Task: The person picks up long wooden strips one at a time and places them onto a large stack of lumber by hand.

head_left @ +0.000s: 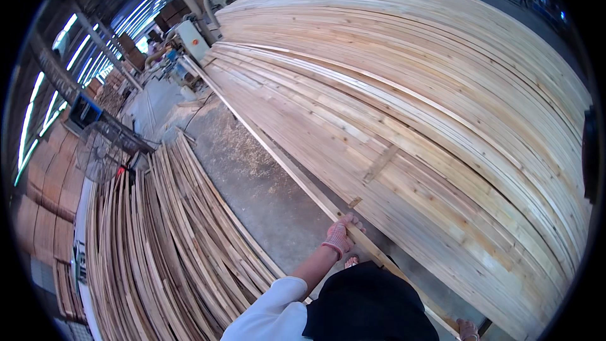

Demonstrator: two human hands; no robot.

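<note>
Closed around a long, thin, pale wooden strip is my pink-gloved left hand. The strip runs through this grip, far ahead and also back toward my right hand, whose closing I cannot tell. To its right lies a wide stack of pale wooden boards.

Long strip is bare wood, smooth and matt. Stacked boards show smooth, knotty wood; loose strips are wood, rougher in look. Left glove is knitted cloth, dark garment matt cloth.
</note>
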